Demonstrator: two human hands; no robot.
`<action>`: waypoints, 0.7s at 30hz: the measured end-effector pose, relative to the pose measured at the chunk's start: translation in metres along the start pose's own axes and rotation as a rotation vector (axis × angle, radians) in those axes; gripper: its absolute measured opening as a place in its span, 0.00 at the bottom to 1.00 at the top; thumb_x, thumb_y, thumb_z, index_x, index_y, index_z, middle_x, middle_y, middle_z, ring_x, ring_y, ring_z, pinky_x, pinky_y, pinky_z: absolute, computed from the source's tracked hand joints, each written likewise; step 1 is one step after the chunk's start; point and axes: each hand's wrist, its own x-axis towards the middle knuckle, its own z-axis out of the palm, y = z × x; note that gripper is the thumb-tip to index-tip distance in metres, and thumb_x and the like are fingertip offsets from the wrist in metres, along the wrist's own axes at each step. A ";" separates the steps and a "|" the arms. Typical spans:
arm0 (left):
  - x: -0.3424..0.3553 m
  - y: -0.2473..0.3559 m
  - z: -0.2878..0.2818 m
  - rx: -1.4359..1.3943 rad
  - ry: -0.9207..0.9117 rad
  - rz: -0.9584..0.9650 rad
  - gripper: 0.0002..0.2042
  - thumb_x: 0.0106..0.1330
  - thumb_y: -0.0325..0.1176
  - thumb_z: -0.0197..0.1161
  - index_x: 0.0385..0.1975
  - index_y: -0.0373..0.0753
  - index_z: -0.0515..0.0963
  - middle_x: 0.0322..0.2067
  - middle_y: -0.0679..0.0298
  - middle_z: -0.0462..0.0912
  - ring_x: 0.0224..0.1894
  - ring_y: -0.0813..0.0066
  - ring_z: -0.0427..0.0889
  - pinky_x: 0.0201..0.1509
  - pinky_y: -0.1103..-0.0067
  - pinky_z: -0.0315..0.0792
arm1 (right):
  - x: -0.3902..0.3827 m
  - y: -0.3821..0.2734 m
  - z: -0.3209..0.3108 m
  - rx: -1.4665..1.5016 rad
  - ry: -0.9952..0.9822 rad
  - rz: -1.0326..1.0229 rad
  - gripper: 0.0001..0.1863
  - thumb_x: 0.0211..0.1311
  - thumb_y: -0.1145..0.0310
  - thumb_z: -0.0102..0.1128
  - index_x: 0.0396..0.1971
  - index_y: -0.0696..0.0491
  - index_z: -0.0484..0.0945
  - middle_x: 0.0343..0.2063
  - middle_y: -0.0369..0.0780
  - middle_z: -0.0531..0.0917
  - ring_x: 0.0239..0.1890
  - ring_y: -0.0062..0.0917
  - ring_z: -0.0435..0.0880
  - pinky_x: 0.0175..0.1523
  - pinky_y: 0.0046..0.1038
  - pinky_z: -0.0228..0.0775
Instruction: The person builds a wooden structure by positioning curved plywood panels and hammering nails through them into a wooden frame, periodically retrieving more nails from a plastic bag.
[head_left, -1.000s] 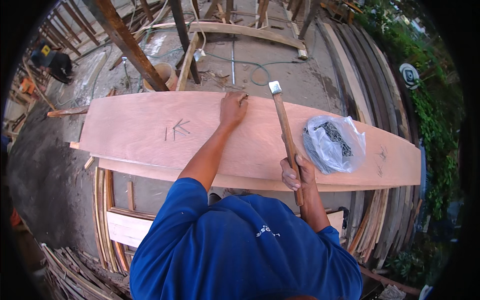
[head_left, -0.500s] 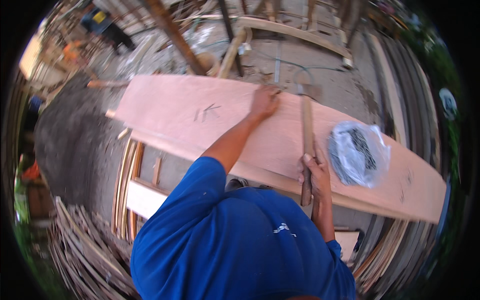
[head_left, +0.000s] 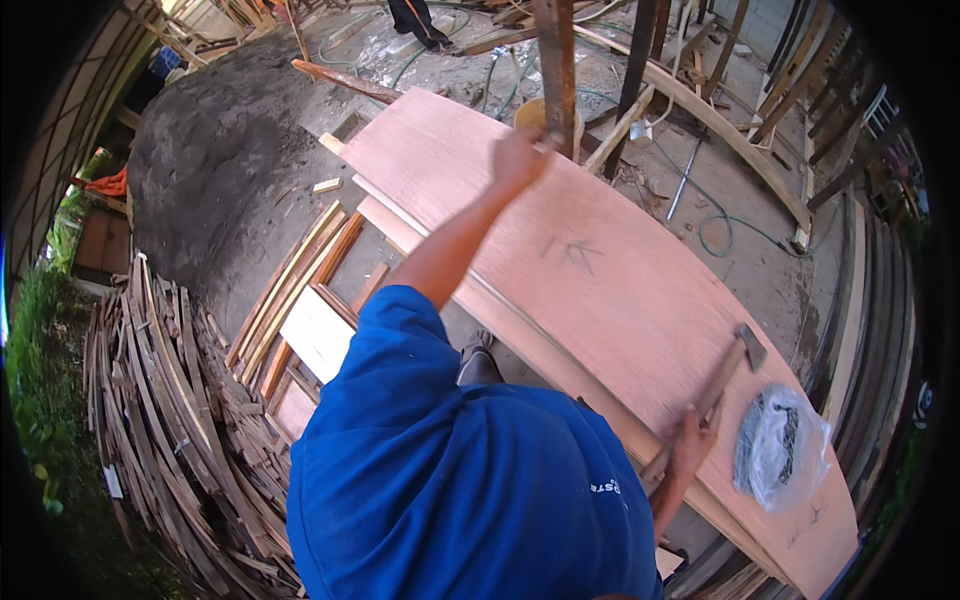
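Observation:
A pale pink plywood board (head_left: 600, 310) lies crosswise, with another sheet under it. My left hand (head_left: 520, 160) is raised at its far left part, blurred, fingers curled round something small I cannot make out. My right hand (head_left: 690, 435) grips the wooden handle of a hatchet (head_left: 725, 375), whose metal head is over the board's right part. A clear plastic bag of nails (head_left: 783, 450) lies just right of the hatchet on the board. A few loose nails (head_left: 578, 258) lie near the board's middle.
Upright timber posts (head_left: 555, 70) and a yellowish bucket (head_left: 532, 115) stand beyond the board. Wood strips (head_left: 180, 400) are piled at lower left, long planks (head_left: 855, 310) at right. Dark sand (head_left: 200, 120) is heaped upper left. Another person's legs (head_left: 420, 25) show at the top.
The view has swung left, so the board runs more steeply. My left hand has moved leftward along the board. The hatchet has tilted rightward, still in my right hand.

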 end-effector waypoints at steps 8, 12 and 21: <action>0.192 -0.257 -0.099 0.743 0.017 -0.639 0.45 0.63 0.77 0.54 0.59 0.36 0.80 0.59 0.48 0.82 0.62 0.50 0.82 0.62 0.54 0.74 | 0.005 0.010 0.001 -0.350 0.184 0.064 0.38 0.71 0.66 0.62 0.77 0.58 0.61 0.46 0.43 0.82 0.42 0.29 0.81 0.47 0.30 0.74; 0.243 -0.326 -0.089 0.601 -0.370 -0.727 0.56 0.62 0.81 0.48 0.72 0.31 0.67 0.70 0.45 0.72 0.73 0.47 0.71 0.75 0.55 0.64 | 0.001 -0.003 0.032 -0.591 0.280 -0.017 0.36 0.72 0.63 0.62 0.73 0.67 0.63 0.69 0.55 0.72 0.70 0.41 0.71 0.75 0.35 0.58; 0.288 -0.443 -0.040 0.282 -0.688 -0.689 0.34 0.68 0.61 0.55 0.61 0.37 0.81 0.65 0.49 0.79 0.69 0.55 0.75 0.73 0.65 0.63 | 0.000 -0.012 0.049 -0.763 0.353 0.076 0.35 0.74 0.58 0.61 0.71 0.67 0.67 0.63 0.60 0.78 0.64 0.44 0.78 0.69 0.38 0.66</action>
